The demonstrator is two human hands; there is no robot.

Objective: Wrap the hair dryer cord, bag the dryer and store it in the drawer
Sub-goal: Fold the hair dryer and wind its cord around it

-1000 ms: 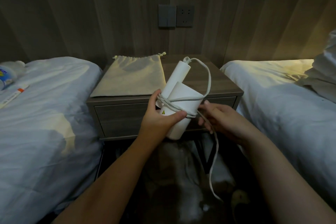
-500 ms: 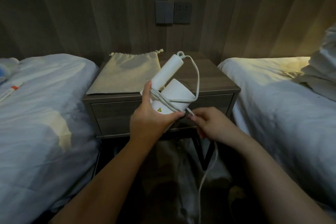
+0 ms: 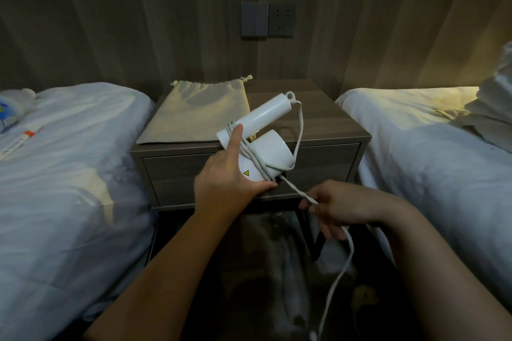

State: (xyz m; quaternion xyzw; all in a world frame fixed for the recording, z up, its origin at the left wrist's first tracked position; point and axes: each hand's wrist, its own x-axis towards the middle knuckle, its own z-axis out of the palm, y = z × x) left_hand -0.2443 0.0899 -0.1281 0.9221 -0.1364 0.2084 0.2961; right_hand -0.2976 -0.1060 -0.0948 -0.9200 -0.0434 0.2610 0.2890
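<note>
wrapping, partway | left hand [image 3: 224, 177] grips dryer [image 3: 270, 153] in front of drawer [image 3: 177, 174], handle [image 3: 264, 116] pointing up-right | right hand [image 3: 340, 202] pinches cord [image 3: 295, 189] low-right of dryer, tail hanging down | right hand nearer for next turn | bag [image 3: 199, 113] flat behind

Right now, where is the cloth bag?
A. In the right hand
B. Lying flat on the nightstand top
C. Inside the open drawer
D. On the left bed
B: the cloth bag lies flat on the nightstand top, behind the hair dryer that the left hand holds; the drawer below is shut, and the right hand pinches only the cord.
</note>
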